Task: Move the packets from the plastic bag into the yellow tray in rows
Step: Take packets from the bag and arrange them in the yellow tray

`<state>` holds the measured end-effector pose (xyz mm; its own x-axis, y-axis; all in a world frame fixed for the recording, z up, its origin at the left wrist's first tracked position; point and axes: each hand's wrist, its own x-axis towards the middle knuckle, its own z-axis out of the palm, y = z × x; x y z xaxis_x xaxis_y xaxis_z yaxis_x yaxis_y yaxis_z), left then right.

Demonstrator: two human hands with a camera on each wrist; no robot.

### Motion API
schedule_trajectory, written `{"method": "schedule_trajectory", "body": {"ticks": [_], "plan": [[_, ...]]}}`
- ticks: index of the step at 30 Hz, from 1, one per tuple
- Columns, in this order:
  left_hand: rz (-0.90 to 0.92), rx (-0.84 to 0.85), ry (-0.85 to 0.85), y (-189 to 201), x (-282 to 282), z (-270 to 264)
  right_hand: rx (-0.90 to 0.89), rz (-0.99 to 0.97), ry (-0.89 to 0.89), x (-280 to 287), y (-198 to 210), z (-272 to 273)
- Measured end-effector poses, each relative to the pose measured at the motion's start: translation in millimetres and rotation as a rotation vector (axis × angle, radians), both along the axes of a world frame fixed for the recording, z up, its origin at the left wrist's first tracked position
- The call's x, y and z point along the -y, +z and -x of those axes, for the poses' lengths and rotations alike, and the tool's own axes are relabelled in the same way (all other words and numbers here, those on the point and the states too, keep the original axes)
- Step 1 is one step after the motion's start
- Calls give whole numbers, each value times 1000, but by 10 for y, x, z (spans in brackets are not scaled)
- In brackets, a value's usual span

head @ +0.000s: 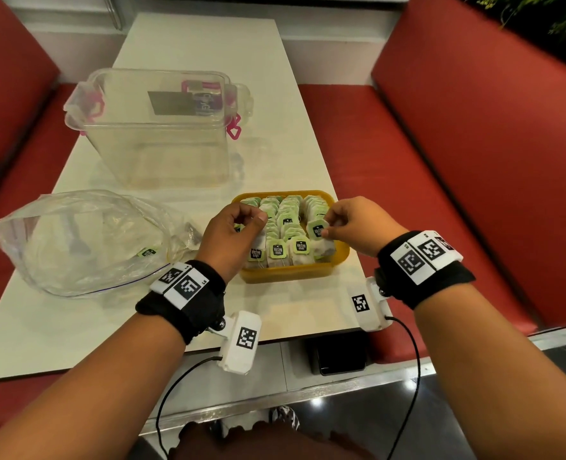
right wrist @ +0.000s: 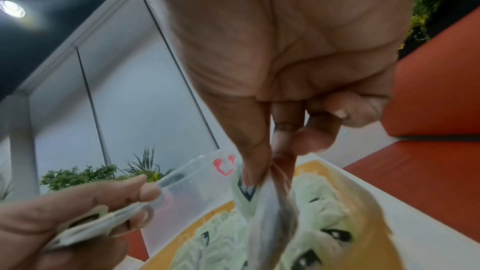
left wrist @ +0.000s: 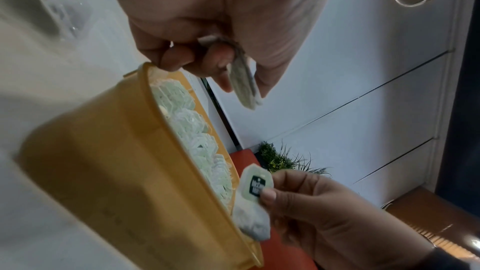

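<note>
Head view: the yellow tray [head: 339, 257] on the worktop [head: 195, 38] is nearly full of packets [head: 281, 220] in rows; one packet [head: 148, 252] looks left in the plastic bag [head: 75, 240].

Left wrist: the left hand [left wrist: 221, 17] pinches a packet above the tray.

Right wrist: the right hand [right wrist: 285, 48] pinches another over the rows.

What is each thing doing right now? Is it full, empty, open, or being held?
Yellow tray: almost full of packets standing in rows.
Plastic bag: lying open on the table, one packet left inside.
Clear box: no lid on it.
Left hand: pinching a packet.
Right hand: pinching a packet over the tray.
</note>
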<state>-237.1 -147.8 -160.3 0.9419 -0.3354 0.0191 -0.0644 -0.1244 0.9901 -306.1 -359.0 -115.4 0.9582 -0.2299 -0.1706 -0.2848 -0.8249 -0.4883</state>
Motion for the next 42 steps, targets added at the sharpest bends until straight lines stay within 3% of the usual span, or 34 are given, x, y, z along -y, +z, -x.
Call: {"method": "schedule_trajectory", "body": {"ticks": [10, 17, 23, 28, 34, 42], "plan": [[-43, -25, 11, 18, 9, -5, -127, 81, -25, -6, -165, 51], [0, -174, 19, 147, 13, -7, -142, 228, 22, -57, -175, 46], [-94, -82, -108, 135, -21, 1, -96, 299, 51, -90, -184, 45], [-145, 11, -261, 162, -39, 33, 26, 177, 39, -158, -63, 12], [-133, -7, -211, 168, 8, 21, 133, -90, 162, -376, 69, -43], [-245, 169, -184, 265, 16, 64, 218, -246, 160, -476, 115, 19]]}}
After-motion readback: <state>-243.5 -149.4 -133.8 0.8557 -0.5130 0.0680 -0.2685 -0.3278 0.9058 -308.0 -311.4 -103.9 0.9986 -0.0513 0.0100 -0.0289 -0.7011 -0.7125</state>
